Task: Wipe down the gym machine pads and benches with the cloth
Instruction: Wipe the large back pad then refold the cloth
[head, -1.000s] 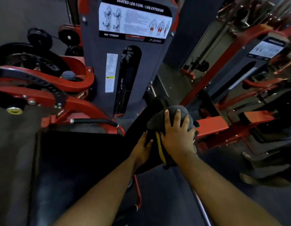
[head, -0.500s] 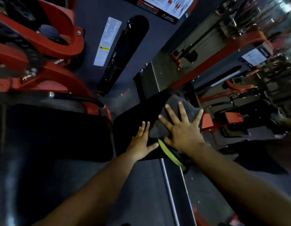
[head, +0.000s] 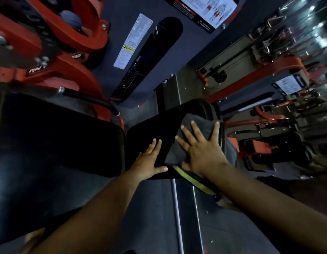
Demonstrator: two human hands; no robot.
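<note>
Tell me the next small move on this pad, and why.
Probably sweep the right hand and grey cloth leftward across the small black pad: the cloth covers only the pad's right part, while the left hand lies flat on its lower edge, steadying it.

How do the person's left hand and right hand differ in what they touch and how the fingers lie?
The left hand rests bare on the black pad; the right hand presses the grey cloth onto it. The left hand's fingers lie close together; the right hand's are spread wide. Both lie flat, palms down.
</note>
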